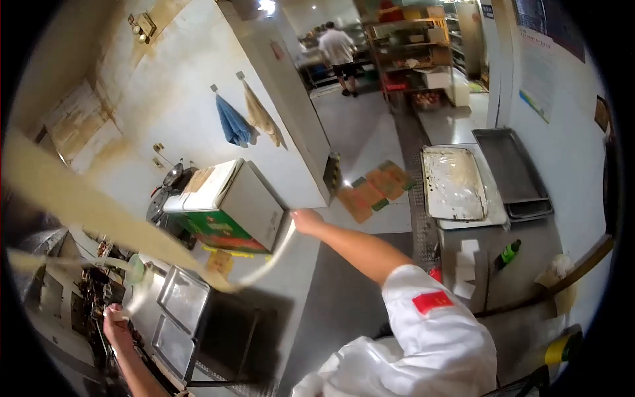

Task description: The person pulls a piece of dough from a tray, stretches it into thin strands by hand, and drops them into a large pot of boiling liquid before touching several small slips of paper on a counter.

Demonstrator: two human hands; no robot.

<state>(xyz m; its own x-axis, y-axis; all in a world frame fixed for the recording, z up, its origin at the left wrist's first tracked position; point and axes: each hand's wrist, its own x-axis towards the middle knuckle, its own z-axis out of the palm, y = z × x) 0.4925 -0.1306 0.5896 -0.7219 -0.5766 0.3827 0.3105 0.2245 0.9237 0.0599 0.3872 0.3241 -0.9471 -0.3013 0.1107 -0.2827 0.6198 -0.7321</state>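
A long pale strip of dough (132, 218) swings through the air in a loop, blurred by motion where it comes close to the camera. One end runs to my right hand (306, 221), which is stretched out over the floor with its fingers closed on the strip. My left hand (117, 324), low at the left, is closed on the other end, near the metal trays (184, 301). The middle of the strip hangs between the two hands, touching nothing that I can make out.
A white and green chest (228, 205) stands by the wall ahead. Flattened cardboard (377, 188) lies on the floor. At the right, a counter holds a white-covered tray (454, 183), dark trays (509, 165) and a green bottle (508, 254). A person (338, 49) stands far back.
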